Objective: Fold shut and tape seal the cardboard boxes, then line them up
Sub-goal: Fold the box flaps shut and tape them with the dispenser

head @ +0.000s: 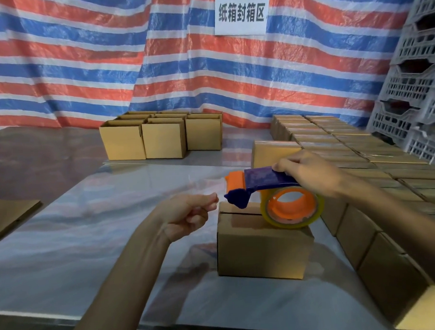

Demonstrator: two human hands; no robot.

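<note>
Gripping tape dispenser (262,181) over box (261,251), right hand (310,171), left hand (188,214) curled, hold unclear, box rows (362,157) at right

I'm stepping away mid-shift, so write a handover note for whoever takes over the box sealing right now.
Right grip holds the tape dispenser over the front box. Left grip hovers beside it, fingers curled; whether they pinch tape I cannot tell.
Front box flaps folded shut, seam showing.
Done: rows of closed boxes lined up on the right.
Left: tape this box, line it up, then do the open boxes at the back.
</note>
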